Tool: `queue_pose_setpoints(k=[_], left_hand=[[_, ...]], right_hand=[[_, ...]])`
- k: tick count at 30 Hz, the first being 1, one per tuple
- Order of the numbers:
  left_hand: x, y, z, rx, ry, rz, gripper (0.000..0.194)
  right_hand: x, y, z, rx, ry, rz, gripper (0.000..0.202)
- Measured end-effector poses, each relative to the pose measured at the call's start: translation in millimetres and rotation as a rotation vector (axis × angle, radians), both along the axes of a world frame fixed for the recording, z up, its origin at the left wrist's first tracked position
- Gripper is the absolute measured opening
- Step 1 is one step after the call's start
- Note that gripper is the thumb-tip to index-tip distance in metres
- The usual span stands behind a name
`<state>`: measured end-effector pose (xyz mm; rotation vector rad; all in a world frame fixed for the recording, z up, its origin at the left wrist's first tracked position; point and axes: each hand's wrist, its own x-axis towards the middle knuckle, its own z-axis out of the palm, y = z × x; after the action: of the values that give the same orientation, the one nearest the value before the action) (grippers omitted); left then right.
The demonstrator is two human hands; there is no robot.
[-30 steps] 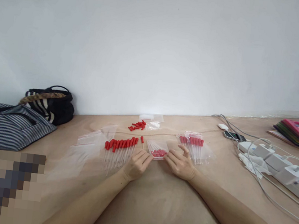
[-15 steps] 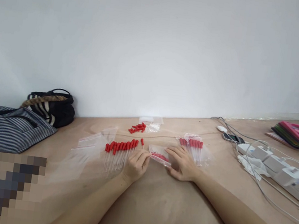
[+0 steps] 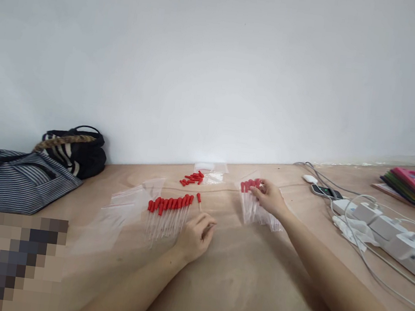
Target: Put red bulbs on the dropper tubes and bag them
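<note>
My right hand [image 3: 270, 197] pinches the top part of a clear zip bag of red-bulbed droppers [image 3: 250, 203], above the table at right of centre. The red bulbs show through the plastic; its far side is partly covered by my fingers. My left hand [image 3: 196, 236] rests on the table with its fingers loosely curled, and nothing shows in them. Just beyond it lies a single dropper [image 3: 198, 198], its lower end close to my knuckles. Left of that hand is a row of several droppers [image 3: 169, 205] with red bulbs and clear stems.
Loose red rubber bulbs [image 3: 193, 177] lie farther back, beside clear tubes in a bag [image 3: 214, 177]. Flat clear zip bags [image 3: 119, 214] spread to the left. A striped bag [image 3: 19, 180] stands at far left. Plugged chargers [image 3: 388, 221] and white cables crowd the right.
My right hand has moved back and right and now lifts the bag of droppers. The small bag of red bulbs that lay between my hands is no longer there. My left hand has let go of it.
</note>
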<state>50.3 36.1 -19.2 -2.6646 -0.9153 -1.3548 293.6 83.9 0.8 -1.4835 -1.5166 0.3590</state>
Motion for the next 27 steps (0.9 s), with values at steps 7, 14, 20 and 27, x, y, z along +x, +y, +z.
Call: queue_pose_setpoints(k=[7,14,20,27], left_hand=[[5,-7,1.1,0.011,0.126,0.004,0.011],[-69,7,13.4,0.030,0.270,0.506,0.013],[-159,12,31.1,-0.370,0.507,1.055,0.040],[-172,12,32.8,-0.601,0.565,1.133,0.033]], right_hand=[[21,-2,-10.0,-0.053,-0.346,-0.366,0.037],[-14,-21,-20.8,0.449,-0.746,-0.360,0.015],[-53,-46,-27.6,0.418,-0.696,0.069,0.020],[-51,-44,-28.4,0.030,-0.716,0.182,0.041]])
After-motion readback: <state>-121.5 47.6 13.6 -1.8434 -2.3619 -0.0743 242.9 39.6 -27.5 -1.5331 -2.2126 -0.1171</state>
